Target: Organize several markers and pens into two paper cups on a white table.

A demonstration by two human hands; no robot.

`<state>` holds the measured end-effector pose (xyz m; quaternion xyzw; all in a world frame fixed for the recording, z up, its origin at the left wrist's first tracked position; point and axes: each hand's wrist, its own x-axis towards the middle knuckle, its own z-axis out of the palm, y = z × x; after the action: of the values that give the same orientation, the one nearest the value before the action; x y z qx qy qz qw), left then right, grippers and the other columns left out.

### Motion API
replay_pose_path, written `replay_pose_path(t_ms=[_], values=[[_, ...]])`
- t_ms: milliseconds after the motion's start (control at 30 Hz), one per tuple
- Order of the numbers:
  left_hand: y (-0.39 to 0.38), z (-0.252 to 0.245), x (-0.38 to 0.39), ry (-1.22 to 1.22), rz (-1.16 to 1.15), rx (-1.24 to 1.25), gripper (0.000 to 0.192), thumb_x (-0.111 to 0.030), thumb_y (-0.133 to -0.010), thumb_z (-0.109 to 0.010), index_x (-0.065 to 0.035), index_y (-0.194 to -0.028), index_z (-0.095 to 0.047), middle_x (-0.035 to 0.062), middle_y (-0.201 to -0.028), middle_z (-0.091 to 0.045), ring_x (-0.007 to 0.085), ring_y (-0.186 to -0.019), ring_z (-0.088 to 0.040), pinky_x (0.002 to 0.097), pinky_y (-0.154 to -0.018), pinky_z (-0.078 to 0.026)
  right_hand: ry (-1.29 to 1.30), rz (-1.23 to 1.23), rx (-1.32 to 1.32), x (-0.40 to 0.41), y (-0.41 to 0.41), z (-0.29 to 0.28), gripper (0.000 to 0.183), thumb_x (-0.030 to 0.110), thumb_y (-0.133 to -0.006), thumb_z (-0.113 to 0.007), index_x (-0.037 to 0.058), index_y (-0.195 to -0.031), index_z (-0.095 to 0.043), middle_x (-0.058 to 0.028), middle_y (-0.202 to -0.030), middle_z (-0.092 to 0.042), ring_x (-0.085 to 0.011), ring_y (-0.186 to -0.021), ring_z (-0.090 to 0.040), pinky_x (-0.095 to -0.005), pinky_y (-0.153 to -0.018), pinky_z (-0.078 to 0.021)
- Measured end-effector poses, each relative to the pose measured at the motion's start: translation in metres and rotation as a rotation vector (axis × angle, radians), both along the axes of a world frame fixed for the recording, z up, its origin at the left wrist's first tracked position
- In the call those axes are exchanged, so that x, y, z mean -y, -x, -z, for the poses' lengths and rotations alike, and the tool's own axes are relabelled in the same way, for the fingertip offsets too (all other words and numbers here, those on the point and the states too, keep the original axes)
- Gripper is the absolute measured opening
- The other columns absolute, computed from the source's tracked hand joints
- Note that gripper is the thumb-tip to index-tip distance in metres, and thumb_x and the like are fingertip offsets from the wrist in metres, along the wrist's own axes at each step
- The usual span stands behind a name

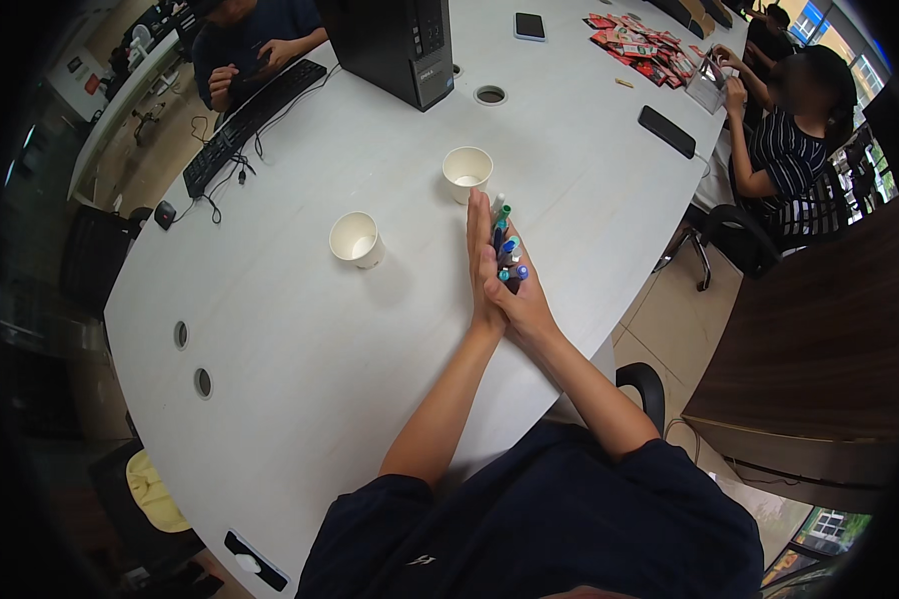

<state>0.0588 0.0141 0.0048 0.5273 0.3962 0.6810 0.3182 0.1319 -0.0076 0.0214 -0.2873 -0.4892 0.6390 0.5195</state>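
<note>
Between my two upright palms stands a bundle of several pens (508, 251), with blue, green, teal and clear ends pointing up. My left hand (481, 258) lies flat along the bundle's left side, its fingers straight and together. On the other side my right hand (530, 296) presses against the pens, its fingers mostly hidden behind them. One white paper cup (467, 166) stands just beyond my fingertips, its base partly hidden by them. Another white paper cup (356, 238) stands to the left, apart from my hands. Both cups show bare inner bottoms.
A black Dell computer tower (412, 56), a keyboard (247, 123) and a mouse (165, 215) stand at the far left. Phones (667, 131) and a pile of red packets (640, 49) lie at the far right. Two people sit nearby; one handles a clear box (708, 86).
</note>
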Motion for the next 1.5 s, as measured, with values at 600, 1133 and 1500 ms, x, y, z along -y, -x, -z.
replay_pose_path(t_ms=[600,1133,1500], values=[[0.000,0.003,-0.002,-0.113,-0.048,-0.020,0.063,-0.039,-0.105,-0.032,-0.0005,-0.155,-0.032,0.0160,-0.161,-0.034,0.0337,-0.151,-0.026,0.0437,-0.122,-0.023,0.047,0.075,0.144,-0.005,0.001,-0.003,0.085,0.040,-0.099,-0.064,-0.0041,-0.157,-0.020,-0.0180,-0.154,-0.039,-0.0245,-0.142,-0.039,-0.0348,-0.116,-0.0298],[0.012,-0.010,0.009,-0.006,-0.093,0.013,0.052,-0.018,-0.103,-0.030,0.0044,-0.148,-0.042,0.0174,-0.156,-0.041,0.0311,-0.149,-0.032,0.0414,-0.122,-0.023,0.142,0.136,0.013,-0.003,0.014,-0.009,0.049,0.019,-0.103,-0.059,-0.0080,-0.143,-0.047,-0.0101,-0.125,-0.065,-0.0104,-0.109,-0.060,-0.0245,-0.093,-0.0473],[0.013,-0.006,0.016,-0.006,-0.204,-0.148,0.047,-0.016,-0.101,-0.040,0.0043,-0.142,-0.050,0.0129,-0.148,-0.053,0.0377,-0.149,-0.030,0.0532,-0.123,-0.009,0.136,0.290,0.042,0.007,0.022,-0.003,0.026,0.019,-0.101,-0.063,-0.0035,-0.114,-0.066,-0.0032,-0.100,-0.071,-0.0066,-0.091,-0.062,-0.0238,-0.080,-0.0503]])
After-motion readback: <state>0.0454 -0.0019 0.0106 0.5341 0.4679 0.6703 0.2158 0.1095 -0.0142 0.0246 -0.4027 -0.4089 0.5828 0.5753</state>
